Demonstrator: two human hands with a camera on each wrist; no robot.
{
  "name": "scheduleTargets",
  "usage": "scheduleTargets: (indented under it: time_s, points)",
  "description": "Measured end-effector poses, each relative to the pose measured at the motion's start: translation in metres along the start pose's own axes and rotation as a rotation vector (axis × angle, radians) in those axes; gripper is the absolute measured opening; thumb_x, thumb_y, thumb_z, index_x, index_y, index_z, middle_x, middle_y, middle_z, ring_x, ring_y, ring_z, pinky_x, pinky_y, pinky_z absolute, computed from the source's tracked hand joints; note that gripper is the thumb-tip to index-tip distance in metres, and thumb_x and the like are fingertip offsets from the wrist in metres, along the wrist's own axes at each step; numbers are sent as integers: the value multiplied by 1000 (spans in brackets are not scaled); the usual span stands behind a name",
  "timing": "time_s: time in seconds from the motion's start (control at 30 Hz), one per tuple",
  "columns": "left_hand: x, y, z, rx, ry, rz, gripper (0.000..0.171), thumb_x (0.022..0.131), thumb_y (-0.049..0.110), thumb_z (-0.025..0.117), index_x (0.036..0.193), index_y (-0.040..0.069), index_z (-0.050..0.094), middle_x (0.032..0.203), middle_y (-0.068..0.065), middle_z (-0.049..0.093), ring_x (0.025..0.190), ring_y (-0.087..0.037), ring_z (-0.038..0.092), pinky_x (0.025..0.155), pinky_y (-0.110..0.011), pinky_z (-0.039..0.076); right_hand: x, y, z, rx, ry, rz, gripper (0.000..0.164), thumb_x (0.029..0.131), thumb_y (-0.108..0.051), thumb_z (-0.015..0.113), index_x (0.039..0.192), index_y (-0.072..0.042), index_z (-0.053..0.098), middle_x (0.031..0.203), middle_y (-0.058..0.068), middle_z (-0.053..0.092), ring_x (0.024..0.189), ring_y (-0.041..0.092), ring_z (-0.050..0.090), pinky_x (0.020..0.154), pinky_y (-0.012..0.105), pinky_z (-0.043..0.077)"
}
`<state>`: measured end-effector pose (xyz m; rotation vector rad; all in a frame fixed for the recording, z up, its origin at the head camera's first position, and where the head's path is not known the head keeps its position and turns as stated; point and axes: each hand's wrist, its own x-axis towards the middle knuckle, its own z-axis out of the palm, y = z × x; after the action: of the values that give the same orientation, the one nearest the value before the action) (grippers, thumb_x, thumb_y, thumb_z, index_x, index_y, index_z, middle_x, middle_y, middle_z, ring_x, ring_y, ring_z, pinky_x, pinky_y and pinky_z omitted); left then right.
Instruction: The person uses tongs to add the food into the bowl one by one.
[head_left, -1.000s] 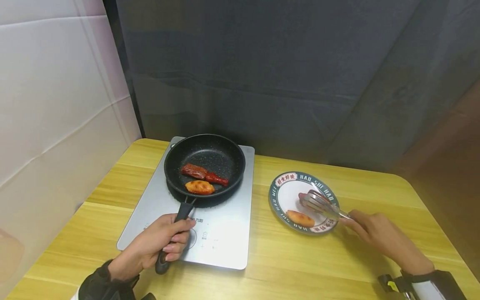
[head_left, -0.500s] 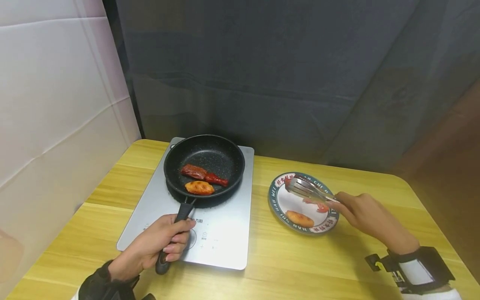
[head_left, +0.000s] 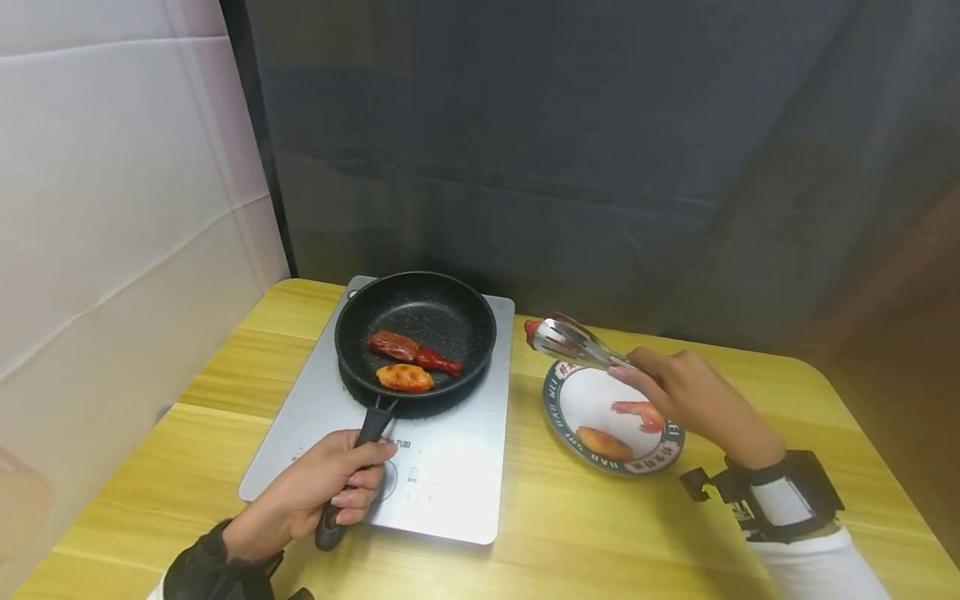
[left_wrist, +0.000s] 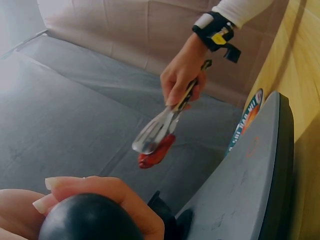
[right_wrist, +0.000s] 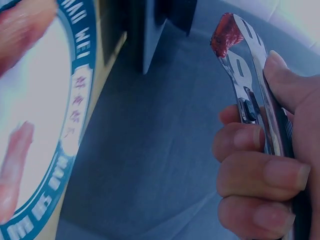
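Observation:
My left hand (head_left: pixel 333 483) grips the black handle (head_left: pixel 377 419) of a frying pan (head_left: pixel 427 310). The pan sits on a silver induction cooker and bears a dark red piece of meat (head_left: pixel 394 345), a bright red piece (head_left: pixel 438 361) and a browned orange chicken wing (head_left: pixel 405 377). In my right hand (head_left: pixel 686 400) are metal tongs (head_left: pixel 573 343), raised over the far side of a plate (head_left: pixel 553 408). A glossy red piece of meat (right_wrist: pixel 227 36) is pinched between the tong tips. A shrimp (head_left: pixel 637 410) and an orange-brown piece (head_left: pixel 603 443) lie on the plate.
The induction cooker (head_left: pixel 457 492) stands on the wooden table (head_left: pixel 570 533), left of the plate. Dark cloth (head_left: pixel 525 150) hangs behind the table's far edge, and a pale cloth (head_left: pixel 112 192) hangs at the left.
The right hand has lifted the tongs with the red meat off the plate and carried them up and left, uncovering the shrimp. My left hand keeps its grip on the pan.

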<state>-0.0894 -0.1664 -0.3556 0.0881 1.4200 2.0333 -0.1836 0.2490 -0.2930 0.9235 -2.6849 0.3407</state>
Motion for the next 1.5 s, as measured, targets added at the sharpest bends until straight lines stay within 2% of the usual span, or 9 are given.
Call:
scheduleTargets:
  time_s: [0.2, 0.53, 0.8, 1.03, 1.17, 1.3, 1.5]
  points:
    - [1, 0, 0, 13, 19, -10, 22, 98, 17, 52, 87, 6, 35, 57, 7, 33, 40, -1, 30, 34, -15, 30, 21, -9, 3, 13, 21, -69, 25, 91, -25, 67, 73, -20, 50, 57, -14, 29, 45, 1, 30, 42, 20, 25]
    - [0, 0, 0, 17, 18, 2, 22, 98, 17, 52, 86, 7, 37, 57, 7, 33, 40, -1, 30, 34, -15, 30, 57, -31, 11, 69, -12, -95, 24, 94, -31, 62, 76, -19, 52, 56, -12, 32, 46, 4, 34, 40, 22, 27]
    - [-1, -4, -1, 7, 17, 3, 20, 98, 17, 52, 88, 7, 38, 57, 8, 34, 41, -1, 30, 34, -15, 30, 84, -53, 23, 45, -114, -80, 34, 94, -47, 56, 85, -14, 58, 56, -7, 38, 46, 7, 40, 40, 25, 34]
    - [-1, -2, -1, 11, 16, 6, 21, 98, 17, 52, 87, 7, 38, 57, 7, 34, 41, -1, 31, 34, -15, 30, 116, -69, 33, -20, -109, -126, 36, 95, -45, 56, 80, -13, 55, 56, -5, 38, 44, 9, 40, 39, 25, 33]
    - [0, -1, 0, 9, 14, 11, 20, 97, 17, 53, 88, 6, 38, 57, 7, 34, 40, -1, 30, 34, -15, 30, 132, -77, 41, -75, -122, -115, 39, 95, -48, 54, 82, -12, 60, 56, -4, 43, 47, 11, 46, 42, 27, 39]
    - [1, -1, 0, 10, 9, 20, 19, 97, 16, 52, 88, 6, 38, 57, 8, 34, 40, 0, 30, 34, -15, 30, 146, -85, 47, -109, -184, -81, 45, 95, -51, 51, 92, -10, 66, 61, -2, 50, 53, 13, 53, 46, 30, 45]
    - [0, -2, 0, 5, 4, 19, 19, 97, 17, 52, 89, 6, 38, 57, 8, 34, 41, 0, 31, 34, -15, 30, 158, -91, 57, -113, -256, -14, 48, 94, -54, 49, 98, -10, 68, 68, -1, 56, 59, 15, 56, 49, 32, 47]
